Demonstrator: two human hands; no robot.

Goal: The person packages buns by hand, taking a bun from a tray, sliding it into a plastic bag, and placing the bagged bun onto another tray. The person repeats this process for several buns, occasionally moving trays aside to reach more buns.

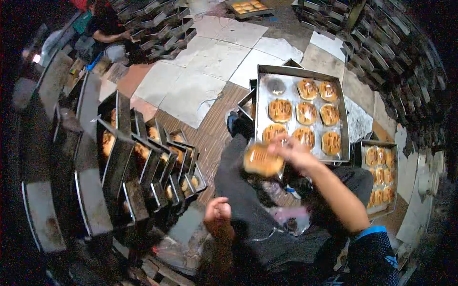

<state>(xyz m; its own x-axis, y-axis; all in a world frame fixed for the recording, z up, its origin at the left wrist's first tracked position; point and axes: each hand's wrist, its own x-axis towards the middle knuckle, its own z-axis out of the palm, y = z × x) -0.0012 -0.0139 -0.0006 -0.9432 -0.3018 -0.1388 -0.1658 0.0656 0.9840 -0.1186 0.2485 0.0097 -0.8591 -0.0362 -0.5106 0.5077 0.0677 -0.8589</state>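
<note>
My right hand (292, 151) pinches the edge of a round golden-brown bun (262, 159), blurred by motion, over the lower left corner of a metal tray (347, 128). Several browned buns with dark markings lie in that tray, and a bare dark round spot shows at its upper left. The tray sits in front of my knees on other metal trays. My left hand (219, 213) is over my left leg, its fingers curled, and what it holds, if anything, cannot be made out. A plastic packet (291, 219) lies between my legs.
Stacked trays with buns (157, 157) stand at the left. Another bun tray (393, 181) lies at the right, and one more (253, 15) at the far top. A person (107, 33) sits at the upper left. Tray stacks (391, 62) line the upper right.
</note>
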